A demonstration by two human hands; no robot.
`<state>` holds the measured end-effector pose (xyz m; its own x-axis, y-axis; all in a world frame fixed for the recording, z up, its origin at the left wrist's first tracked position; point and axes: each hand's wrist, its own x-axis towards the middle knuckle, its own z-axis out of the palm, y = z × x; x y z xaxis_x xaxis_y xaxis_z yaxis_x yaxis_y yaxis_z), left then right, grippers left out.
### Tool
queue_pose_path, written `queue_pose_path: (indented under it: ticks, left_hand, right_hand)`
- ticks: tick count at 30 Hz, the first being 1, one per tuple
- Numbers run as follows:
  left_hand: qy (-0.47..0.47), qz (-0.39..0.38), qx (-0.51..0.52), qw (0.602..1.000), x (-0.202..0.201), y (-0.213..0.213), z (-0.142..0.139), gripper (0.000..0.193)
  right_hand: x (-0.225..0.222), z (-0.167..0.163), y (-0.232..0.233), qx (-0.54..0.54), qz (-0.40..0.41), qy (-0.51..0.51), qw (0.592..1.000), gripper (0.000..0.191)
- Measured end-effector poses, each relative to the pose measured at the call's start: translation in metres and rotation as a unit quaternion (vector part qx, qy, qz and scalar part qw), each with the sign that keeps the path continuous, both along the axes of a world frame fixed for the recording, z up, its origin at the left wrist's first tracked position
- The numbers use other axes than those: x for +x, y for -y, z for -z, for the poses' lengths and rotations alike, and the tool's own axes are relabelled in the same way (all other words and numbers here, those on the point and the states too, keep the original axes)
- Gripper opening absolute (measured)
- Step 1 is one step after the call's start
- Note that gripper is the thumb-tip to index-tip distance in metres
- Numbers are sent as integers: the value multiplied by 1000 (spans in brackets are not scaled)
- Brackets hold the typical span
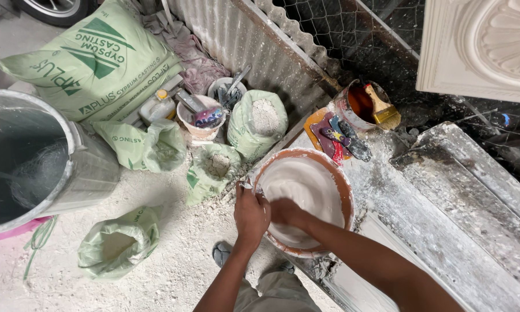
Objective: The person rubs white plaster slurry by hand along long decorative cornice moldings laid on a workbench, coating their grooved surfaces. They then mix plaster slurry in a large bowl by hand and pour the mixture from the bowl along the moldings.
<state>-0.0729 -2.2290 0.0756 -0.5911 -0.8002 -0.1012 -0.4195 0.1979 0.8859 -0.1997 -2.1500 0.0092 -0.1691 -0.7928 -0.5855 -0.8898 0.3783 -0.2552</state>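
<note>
An orange-rimmed bowl full of wet white plaster sits on the edge of a dusty workbench. My left hand grips the bowl's near-left rim. My right hand is down inside the bowl with its fingers in the white mix; the fingers look blurred and partly coated. Both forearms reach in from the bottom of the view.
Several open green sacks of white powder stand on the dusty floor, beside a large grey drum of water. A tub with tools, a tin with a brush and scrapers lie behind the bowl. A white moulded panel leans at top right.
</note>
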Motion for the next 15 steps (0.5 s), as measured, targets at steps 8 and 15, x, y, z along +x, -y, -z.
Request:
queue_pose_path:
  ticks: [8,15]
  left_hand:
    - [-18,-4,-67,998,-4,-1,10,41]
    - [-10,-4,-25,1000,-2,0,-3,46]
  right_hand:
    - [-71,-27,-6,11,45,-88,995,30]
    - [9,-10,-22,101,-21,6,995,40]
